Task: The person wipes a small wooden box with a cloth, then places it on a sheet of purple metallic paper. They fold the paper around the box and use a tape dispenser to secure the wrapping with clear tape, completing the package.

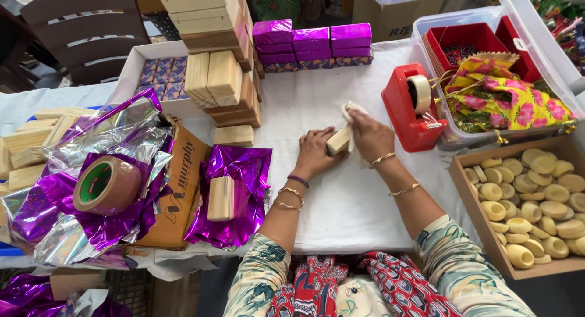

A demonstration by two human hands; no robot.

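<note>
The block [338, 140] in the left hand [314, 153] is pale, smooth, matt wood; the right hand [369, 134] presses a soft white cloth [351, 110] on it. Purple foil [234, 170] looks glossy and crinkled. The tape dispenser [407, 113] is shiny red plastic. White matt cloth covers the bench [341, 207].

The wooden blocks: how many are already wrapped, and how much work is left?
Done: purple wrapped boxes sit stacked at the back. In hand: the left hand and right hand hold one bare wooden block with a white cloth. Left: one block lying on purple foil, unwrapped, and a stack of bare blocks.
</note>
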